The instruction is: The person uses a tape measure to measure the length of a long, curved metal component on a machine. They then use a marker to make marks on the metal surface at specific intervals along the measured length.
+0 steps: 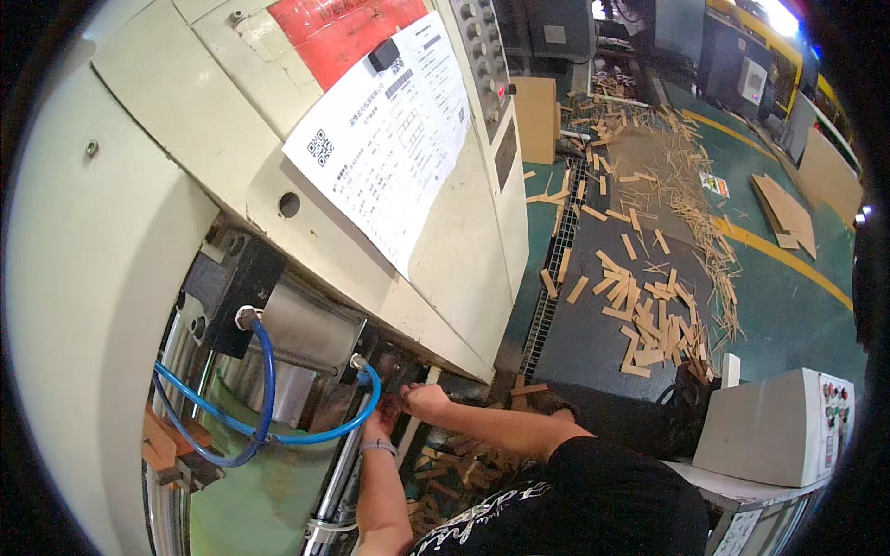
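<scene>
Low in the centre, I see the pale bar (433, 375) showing just above the right hand (426, 400); the left hand (381, 422) is beside it. I can't tell how open either is or what they grip. A glossy blue hose (378, 385) loops close left, above a round silvery rod (341, 463). Smooth cream panelling (464, 287) overhangs both; flat brown strips (640, 315) lie scattered right.

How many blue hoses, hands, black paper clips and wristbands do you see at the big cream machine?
Dark blue hose and light blue hose: 2
Left hand and right hand: 2
Black clip: 1
Wristband: 1
Total: 6
</scene>
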`<state>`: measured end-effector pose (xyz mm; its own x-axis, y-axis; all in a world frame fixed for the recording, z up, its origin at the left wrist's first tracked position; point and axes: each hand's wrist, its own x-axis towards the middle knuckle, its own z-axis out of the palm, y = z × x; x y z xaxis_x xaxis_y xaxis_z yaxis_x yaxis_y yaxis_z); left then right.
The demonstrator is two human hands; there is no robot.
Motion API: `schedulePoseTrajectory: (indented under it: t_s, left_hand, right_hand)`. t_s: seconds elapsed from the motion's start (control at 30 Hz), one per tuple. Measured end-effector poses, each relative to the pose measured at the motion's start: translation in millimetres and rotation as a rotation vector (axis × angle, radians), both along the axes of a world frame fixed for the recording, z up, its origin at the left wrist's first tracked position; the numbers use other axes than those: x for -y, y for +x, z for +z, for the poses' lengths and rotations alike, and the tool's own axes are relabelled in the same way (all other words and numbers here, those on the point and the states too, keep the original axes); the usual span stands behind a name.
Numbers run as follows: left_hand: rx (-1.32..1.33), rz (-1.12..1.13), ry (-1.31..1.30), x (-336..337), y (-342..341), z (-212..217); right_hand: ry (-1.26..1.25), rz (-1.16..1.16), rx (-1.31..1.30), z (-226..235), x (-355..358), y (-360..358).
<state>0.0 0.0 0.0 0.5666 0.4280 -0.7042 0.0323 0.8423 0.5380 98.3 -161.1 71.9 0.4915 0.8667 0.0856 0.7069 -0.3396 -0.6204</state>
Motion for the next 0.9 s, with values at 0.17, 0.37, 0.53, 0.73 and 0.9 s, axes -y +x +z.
schedulePoseTrajectory:
  t_s: [0.17, 0.37, 0.53, 0.73, 0.9]
  left_hand:
    - [0.174, -0.131, -0.099, -17.6, 15.4, 22.6]
    - [0.051, -0.061, -0.043, -17.3, 5.4, 19.5]
    - [-0.038, -0.034, 0.049, -12.0, -12.8, 33.2]
    - [0.123, -0.101, -0.023, -8.7, -19.2, 38.8]
    - [0.211, -0.078, -0.067, -21.5, -28.2, 19.0]
  right_hand:
    - [-0.038, 0.445, 0.382, 1.8, -23.0, 32.8]
    - [0.154, 0.403, 0.523, -10.7, -29.1, 9.6]
    - [0.016, 0.091, 0.053, 27.2, -18.4, -26.8]
    - [-0.042, 0.175, 0.098, 38.4, -17.5, -23.3]
    - [-0.096, 0.477, 0.131, 46.8, -20.8, -6.8]
